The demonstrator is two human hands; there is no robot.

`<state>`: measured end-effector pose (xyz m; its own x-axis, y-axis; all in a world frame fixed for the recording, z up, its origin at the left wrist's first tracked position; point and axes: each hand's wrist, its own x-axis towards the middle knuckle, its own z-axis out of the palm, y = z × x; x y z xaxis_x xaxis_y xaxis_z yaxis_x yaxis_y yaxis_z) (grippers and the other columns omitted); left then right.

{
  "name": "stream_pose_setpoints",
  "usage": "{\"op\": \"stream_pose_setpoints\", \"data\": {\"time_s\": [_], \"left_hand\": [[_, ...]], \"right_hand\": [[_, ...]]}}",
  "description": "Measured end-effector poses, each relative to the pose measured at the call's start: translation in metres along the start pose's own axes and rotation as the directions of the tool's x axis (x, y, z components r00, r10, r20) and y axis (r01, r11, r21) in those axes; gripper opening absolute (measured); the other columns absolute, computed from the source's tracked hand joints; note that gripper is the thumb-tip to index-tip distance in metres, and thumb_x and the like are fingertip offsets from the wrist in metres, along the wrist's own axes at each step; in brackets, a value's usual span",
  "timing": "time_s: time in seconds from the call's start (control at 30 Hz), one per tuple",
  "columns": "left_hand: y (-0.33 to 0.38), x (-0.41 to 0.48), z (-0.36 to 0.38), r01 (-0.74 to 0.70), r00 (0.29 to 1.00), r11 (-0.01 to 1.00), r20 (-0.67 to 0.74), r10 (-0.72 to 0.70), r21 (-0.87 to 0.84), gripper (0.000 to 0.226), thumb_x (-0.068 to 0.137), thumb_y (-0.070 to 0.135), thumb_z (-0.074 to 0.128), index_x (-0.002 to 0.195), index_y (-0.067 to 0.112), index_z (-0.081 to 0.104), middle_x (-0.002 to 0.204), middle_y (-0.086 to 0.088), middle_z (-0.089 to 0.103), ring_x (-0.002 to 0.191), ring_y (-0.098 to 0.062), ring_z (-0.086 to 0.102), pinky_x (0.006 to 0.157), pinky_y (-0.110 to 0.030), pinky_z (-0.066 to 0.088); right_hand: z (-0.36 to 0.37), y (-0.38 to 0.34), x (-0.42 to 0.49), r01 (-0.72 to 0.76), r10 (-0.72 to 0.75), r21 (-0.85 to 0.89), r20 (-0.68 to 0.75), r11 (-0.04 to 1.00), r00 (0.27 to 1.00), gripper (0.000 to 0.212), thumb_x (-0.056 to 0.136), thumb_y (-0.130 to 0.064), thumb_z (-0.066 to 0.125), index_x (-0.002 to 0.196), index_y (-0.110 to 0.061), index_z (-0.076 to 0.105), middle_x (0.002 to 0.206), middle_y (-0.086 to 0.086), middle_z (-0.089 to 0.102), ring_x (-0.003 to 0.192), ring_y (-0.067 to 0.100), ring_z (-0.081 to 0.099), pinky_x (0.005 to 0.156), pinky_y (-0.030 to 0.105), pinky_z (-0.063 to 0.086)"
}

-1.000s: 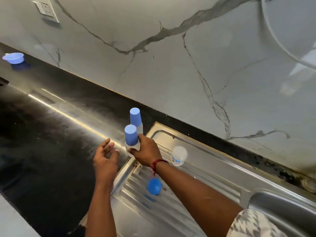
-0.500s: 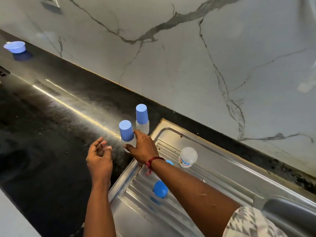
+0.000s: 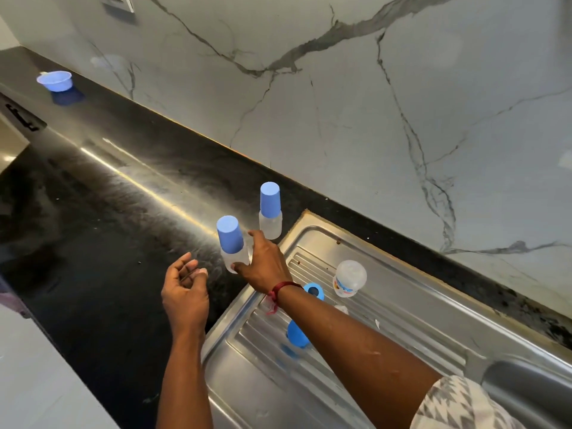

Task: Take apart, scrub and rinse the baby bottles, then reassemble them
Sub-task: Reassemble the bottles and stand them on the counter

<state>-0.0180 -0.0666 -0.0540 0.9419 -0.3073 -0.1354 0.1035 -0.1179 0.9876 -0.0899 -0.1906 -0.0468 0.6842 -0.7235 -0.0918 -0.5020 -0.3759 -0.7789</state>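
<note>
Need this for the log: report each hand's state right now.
Left hand: open, fingers loosely curled, holding nothing.
Right hand: closed around the nearer blue-capped bottle, at its clear body.

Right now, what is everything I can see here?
capped bottles: 2, clear with blue caps; nearer bottle held, farther bottle standing on the counter
third bottle: 1, clear, no cap, on the drainboard
ring: 1, blue, drainboard, beside the right wrist
loose cap: 1, blue, drainboard
small bowl: 1, blue, far counter
counter: 1, black
drainboard: 1, steel
wall: 1, white marble
hands: 2; left hand relaxed, empty; right hand grips the nearer bottle
</note>
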Motion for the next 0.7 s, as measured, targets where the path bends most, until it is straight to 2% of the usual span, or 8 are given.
{"op": "stream_pose_setpoints", "data": {"time_s": [0.1, 0.17, 0.23, 0.3, 0.4, 0.5, 0.7], "left_hand": [[0.003, -0.011, 0.006, -0.042, 0.999, 0.999, -0.033, 0.043, 0.021, 0.029, 0.093, 0.011, 0.066, 0.120, 0.020, 0.063, 0.102, 0.000, 0.067, 0.092, -0.013, 0.065, 0.088, -0.040, 0.057], [0.005, -0.027, 0.012, -0.081, 0.994, 0.996, -0.075, 0.084, 0.034, 0.015, 0.091, 0.016, 0.068, 0.104, 0.023, 0.067, 0.091, -0.003, 0.069, 0.087, -0.025, 0.068, 0.083, -0.048, 0.059], [0.007, -0.041, 0.020, -0.089, 0.993, 0.996, -0.077, 0.091, 0.027, 0.011, 0.092, 0.017, 0.068, 0.091, 0.028, 0.065, 0.089, -0.003, 0.070, 0.085, -0.027, 0.068, 0.081, -0.048, 0.059], [0.009, -0.063, 0.031, -0.093, 0.996, 0.996, -0.016, 0.093, 0.017, 0.014, 0.092, 0.018, 0.067, 0.084, 0.029, 0.063, 0.086, -0.004, 0.069, 0.084, -0.027, 0.067, 0.082, -0.047, 0.059], [0.007, -0.095, 0.048, -0.093, 0.993, 0.995, 0.080, 0.092, 0.018, 0.009, 0.092, 0.016, 0.068, 0.084, 0.020, 0.065, 0.080, -0.008, 0.068, 0.078, -0.029, 0.066, 0.078, -0.049, 0.060], [0.006, -0.128, 0.060, -0.109, 0.986, 0.994, 0.131, 0.105, 0.021, 0.017, 0.092, 0.015, 0.068, 0.080, 0.026, 0.064, 0.076, -0.006, 0.068, 0.074, -0.029, 0.066, 0.075, -0.051, 0.060], [0.009, -0.171, 0.071, -0.117, 0.977, 0.992, 0.187, 0.107, 0.045, 0.026, 0.091, 0.014, 0.069, 0.080, 0.037, 0.060, 0.080, 0.003, 0.069, 0.078, -0.020, 0.068, 0.080, -0.039, 0.059]], "right_hand": [[-0.013, 0.002, -0.015, 0.020, -0.019, 0.007, -0.032, 1.000, 0.999, 0.061, 0.084, -0.020, 0.076, 0.136, -0.016, 0.045, 0.128, 0.010, 0.061, 0.115, 0.026, 0.059, 0.103, 0.042, 0.049], [-0.027, 0.005, -0.032, 0.047, -0.046, 0.004, -0.061, 0.999, 0.997, 0.052, 0.087, -0.022, 0.074, 0.133, -0.015, 0.050, 0.121, 0.008, 0.065, 0.108, 0.022, 0.062, 0.099, 0.037, 0.049], [-0.040, 0.011, -0.047, 0.061, -0.061, -0.004, -0.098, 0.998, 0.993, 0.042, 0.090, -0.025, 0.071, 0.128, -0.015, 0.057, 0.114, 0.006, 0.068, 0.100, 0.018, 0.065, 0.096, 0.033, 0.052], [-0.057, 0.022, -0.070, 0.053, -0.054, -0.013, -0.135, 0.998, 0.989, 0.031, 0.092, -0.027, 0.067, 0.121, -0.015, 0.064, 0.106, 0.004, 0.071, 0.091, 0.012, 0.066, 0.091, 0.030, 0.057], [-0.075, 0.043, -0.106, -0.007, 0.000, -0.031, -0.196, 0.999, 0.981, 0.023, 0.093, -0.029, 0.066, 0.112, -0.016, 0.070, 0.099, 0.001, 0.074, 0.084, 0.009, 0.066, 0.087, 0.027, 0.058], [-0.093, 0.061, -0.142, -0.082, 0.059, -0.087, -0.247, 0.993, 0.967, 0.022, 0.093, -0.028, 0.067, 0.111, -0.016, 0.072, 0.101, 0.002, 0.074, 0.087, 0.012, 0.068, 0.091, 0.029, 0.056], [-0.128, 0.085, -0.168, -0.191, 0.136, -0.185, -0.272, 0.964, 0.953, 0.028, 0.093, -0.026, 0.067, 0.118, -0.015, 0.069, 0.114, 0.005, 0.072, 0.097, 0.015, 0.068, 0.092, 0.029, 0.056]]}}
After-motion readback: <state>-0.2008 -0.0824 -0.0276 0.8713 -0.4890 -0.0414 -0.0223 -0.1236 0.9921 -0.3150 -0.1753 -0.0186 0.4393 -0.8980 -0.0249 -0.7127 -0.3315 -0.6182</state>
